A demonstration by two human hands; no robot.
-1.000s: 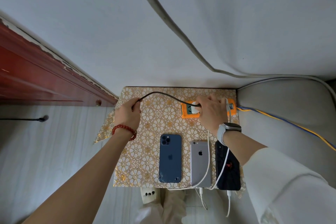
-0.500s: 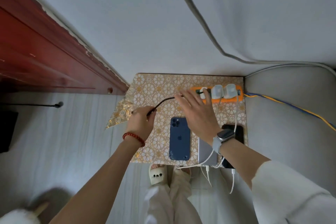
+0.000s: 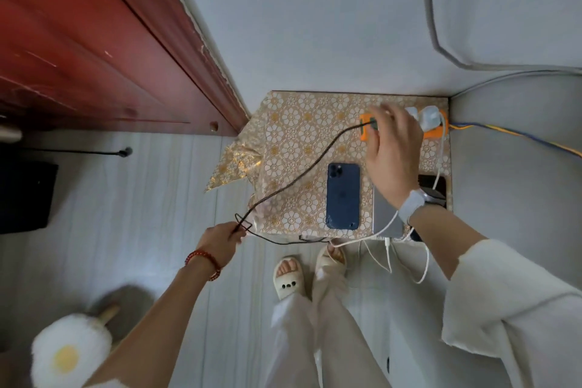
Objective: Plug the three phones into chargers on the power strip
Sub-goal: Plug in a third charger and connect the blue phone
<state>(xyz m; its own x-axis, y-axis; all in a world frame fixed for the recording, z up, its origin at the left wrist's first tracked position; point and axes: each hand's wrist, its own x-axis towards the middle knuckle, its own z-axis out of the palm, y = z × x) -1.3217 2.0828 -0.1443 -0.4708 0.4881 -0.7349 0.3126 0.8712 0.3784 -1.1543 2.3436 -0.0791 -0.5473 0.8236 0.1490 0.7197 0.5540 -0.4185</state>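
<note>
Left hand (image 3: 220,241) pinches the black cable (image 3: 296,179) at table's 7 o'clock. Right hand (image 3: 393,151) is spread loose, holding nothing, over the orange power strip (image 3: 365,132) at 1 o'clock. Blue phone (image 3: 342,195) lies centre, unplugged. Risk: tugging the cable could pull its plug out or drag the strip.
</note>
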